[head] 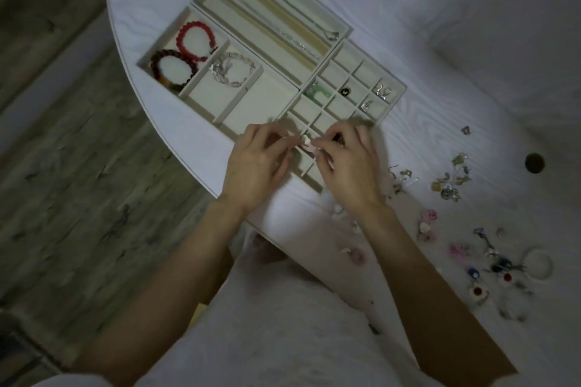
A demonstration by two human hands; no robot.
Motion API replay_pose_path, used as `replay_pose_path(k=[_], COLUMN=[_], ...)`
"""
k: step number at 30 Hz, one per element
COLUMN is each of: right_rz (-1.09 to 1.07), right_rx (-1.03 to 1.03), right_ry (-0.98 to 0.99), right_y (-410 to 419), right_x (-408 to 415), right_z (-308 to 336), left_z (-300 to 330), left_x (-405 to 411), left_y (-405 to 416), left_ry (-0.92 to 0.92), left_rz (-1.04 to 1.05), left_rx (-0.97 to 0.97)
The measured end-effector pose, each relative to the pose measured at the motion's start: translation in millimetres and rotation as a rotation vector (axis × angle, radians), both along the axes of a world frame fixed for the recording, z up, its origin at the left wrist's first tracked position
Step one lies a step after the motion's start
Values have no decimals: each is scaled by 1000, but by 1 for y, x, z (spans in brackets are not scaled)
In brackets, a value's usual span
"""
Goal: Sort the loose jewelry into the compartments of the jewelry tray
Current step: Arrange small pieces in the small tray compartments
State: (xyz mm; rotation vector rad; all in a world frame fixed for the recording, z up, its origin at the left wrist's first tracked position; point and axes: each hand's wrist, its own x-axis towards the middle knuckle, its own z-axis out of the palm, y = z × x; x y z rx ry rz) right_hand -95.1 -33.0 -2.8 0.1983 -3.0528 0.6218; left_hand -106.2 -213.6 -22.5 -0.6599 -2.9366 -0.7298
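A cream jewelry tray (276,97) with many compartments lies on the white table. My left hand (254,163) and my right hand (349,163) meet over its near corner, both pinching a small pink and white piece (306,143) between the fingertips. A red bracelet (193,41) and a dark bead bracelet (171,69) share the left compartment; a clear crystal bracelet (232,71) lies beside them. Small compartments hold a green piece (319,93), a black piece (345,92) and silver earrings (382,92). Chains (295,41) lie in the long slots.
Loose jewelry is scattered on the table to the right: a gold and silver heap (449,182), pink pieces (427,223), blue and red pieces (490,273) and a white ring-shaped bangle (539,262). A dark round hole (534,163) is in the tabletop. The table's curved edge (188,160) runs left.
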Motion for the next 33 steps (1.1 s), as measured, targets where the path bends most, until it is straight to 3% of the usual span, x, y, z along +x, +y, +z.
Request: replay_pose_path(k=[6, 12, 18, 25, 33], right_rz=[-25, -141, -104, -156, -252], right_rx=[110, 164, 290, 132, 259], right_ry=[-20, 1, -99, -136, -87], right_y=[-8, -17, -21, -19, -27], right_x=[6, -9, -22, -17, -21], right_z=[-4, -4, 0, -3, -2], left_z=[7, 11, 12, 10, 2], left_x=[-8, -21, -35, -36, -26], left_y=[6, 7, 12, 5, -5], left_ry=[-69, -59, -41, -31, -27], left_rz=[-82, -128, -231, -238, -176], left_rx=[-189, -191, -269, -230, -114])
